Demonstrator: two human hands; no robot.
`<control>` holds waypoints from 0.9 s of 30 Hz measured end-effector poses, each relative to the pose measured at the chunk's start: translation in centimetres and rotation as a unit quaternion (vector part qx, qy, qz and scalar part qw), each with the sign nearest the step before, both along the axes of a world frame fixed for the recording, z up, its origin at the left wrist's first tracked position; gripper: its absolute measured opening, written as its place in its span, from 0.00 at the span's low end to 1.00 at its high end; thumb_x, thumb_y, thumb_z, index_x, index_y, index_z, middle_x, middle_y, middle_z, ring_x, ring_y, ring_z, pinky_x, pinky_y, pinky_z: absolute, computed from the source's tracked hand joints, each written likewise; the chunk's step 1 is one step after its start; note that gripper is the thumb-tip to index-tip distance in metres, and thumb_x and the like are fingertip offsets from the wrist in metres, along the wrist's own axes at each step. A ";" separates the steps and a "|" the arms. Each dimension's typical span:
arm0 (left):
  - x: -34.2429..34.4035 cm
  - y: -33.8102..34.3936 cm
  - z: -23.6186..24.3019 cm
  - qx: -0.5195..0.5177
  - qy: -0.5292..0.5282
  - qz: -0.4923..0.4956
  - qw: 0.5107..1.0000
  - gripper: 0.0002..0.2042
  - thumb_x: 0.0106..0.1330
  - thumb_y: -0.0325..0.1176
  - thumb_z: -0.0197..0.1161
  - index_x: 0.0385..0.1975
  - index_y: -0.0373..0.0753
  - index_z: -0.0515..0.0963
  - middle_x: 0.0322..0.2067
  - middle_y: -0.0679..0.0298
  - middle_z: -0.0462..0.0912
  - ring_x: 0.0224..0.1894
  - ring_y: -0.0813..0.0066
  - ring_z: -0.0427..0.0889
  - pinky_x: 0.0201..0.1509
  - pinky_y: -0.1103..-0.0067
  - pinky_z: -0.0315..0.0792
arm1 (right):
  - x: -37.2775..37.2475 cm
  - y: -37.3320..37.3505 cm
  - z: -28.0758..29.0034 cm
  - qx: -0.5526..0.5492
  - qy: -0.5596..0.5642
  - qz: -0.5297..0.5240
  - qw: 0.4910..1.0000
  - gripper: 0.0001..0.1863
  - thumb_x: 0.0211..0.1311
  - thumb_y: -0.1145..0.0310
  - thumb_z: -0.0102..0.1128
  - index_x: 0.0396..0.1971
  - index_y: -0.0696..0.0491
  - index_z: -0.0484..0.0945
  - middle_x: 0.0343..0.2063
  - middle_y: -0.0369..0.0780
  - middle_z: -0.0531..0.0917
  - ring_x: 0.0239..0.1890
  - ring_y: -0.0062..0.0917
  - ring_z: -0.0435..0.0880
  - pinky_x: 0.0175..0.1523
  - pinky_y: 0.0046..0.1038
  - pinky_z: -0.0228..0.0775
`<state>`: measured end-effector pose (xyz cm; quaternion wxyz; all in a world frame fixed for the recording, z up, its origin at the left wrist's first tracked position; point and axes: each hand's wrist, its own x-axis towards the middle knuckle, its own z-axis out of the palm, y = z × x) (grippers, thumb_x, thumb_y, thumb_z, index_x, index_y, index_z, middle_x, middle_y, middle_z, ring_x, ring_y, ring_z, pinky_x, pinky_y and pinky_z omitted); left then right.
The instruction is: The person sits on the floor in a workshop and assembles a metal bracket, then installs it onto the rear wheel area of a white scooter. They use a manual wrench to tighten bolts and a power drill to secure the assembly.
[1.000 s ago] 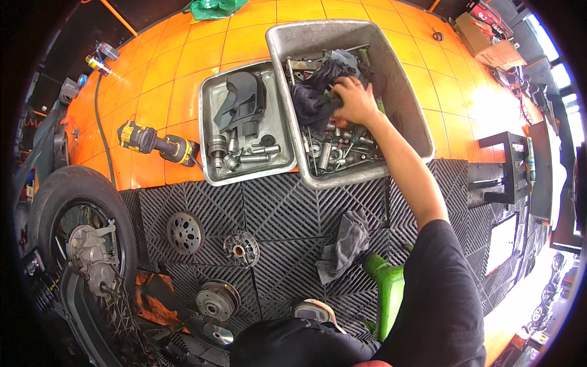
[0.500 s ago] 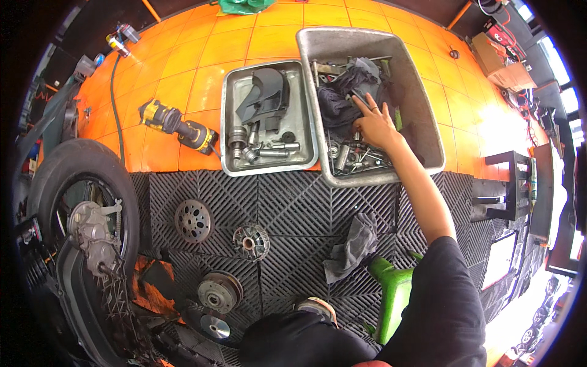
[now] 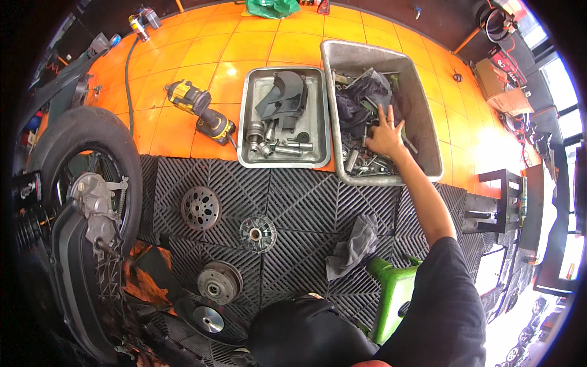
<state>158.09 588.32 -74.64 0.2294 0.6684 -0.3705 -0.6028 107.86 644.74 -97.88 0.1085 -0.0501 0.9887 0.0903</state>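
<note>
My right hand (image 3: 386, 136) reaches into the deep grey bin (image 3: 422, 147), its fingers spread over the loose tools. Just beyond its fingertips lies a dark crumpled cloth (image 3: 358, 98). Several metal sockets and wrenches (image 3: 370, 165) fill the near end of the bin. Whether the fingertips touch any tool, I cannot tell. My left hand is out of view. Left of the bin, a shallow metal tray (image 3: 321, 119) holds a dark plastic cover (image 3: 284, 98) and several sockets (image 3: 293, 148).
A yellow and black cordless impact wrench (image 3: 214, 124) lies left of the tray. On the black mat rest a perforated disc (image 3: 200, 208), pulley parts (image 3: 257, 234), a clutch (image 3: 219, 282) and a grey rag (image 3: 353, 251). A wheel (image 3: 122, 159) stands at left, a green stool (image 3: 391, 293) near me.
My right hand has moved nearer within the bin, away from the cloth toward the tools. The whole view has shifted slightly.
</note>
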 end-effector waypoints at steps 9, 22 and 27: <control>2.8 -1.5 -1.7 0.030 0.070 -0.035 0.996 0.14 0.66 0.46 0.56 0.45 0.48 0.78 0.38 0.69 0.79 0.27 0.77 0.67 0.28 0.75 0.64 | -1.1 -0.4 -0.9 0.029 0.004 -0.052 0.998 0.26 0.55 0.48 0.59 0.43 0.55 0.84 0.73 0.41 0.35 0.74 0.41 0.36 0.67 0.67 0.31; 4.2 -2.2 -2.5 0.051 0.185 -0.044 0.980 0.15 0.68 0.36 0.48 0.52 0.41 0.69 0.52 0.62 0.77 0.37 0.75 0.73 0.35 0.82 0.66 | 23.4 -21.9 12.7 -0.681 -0.226 -0.020 0.696 0.24 0.66 0.49 0.48 0.48 0.55 0.70 0.22 0.32 0.72 0.25 0.14 0.71 0.29 0.16 0.61; 5.9 -2.0 -3.1 0.048 0.203 -0.089 0.974 0.17 0.69 0.38 0.44 0.52 0.36 0.69 0.55 0.62 0.75 0.48 0.71 0.75 0.38 0.80 0.65 | 35.4 -40.0 16.5 -0.543 -0.516 0.337 0.570 0.22 0.72 0.61 0.46 0.58 0.60 0.64 0.32 0.38 0.81 0.32 0.23 0.79 0.37 0.27 0.70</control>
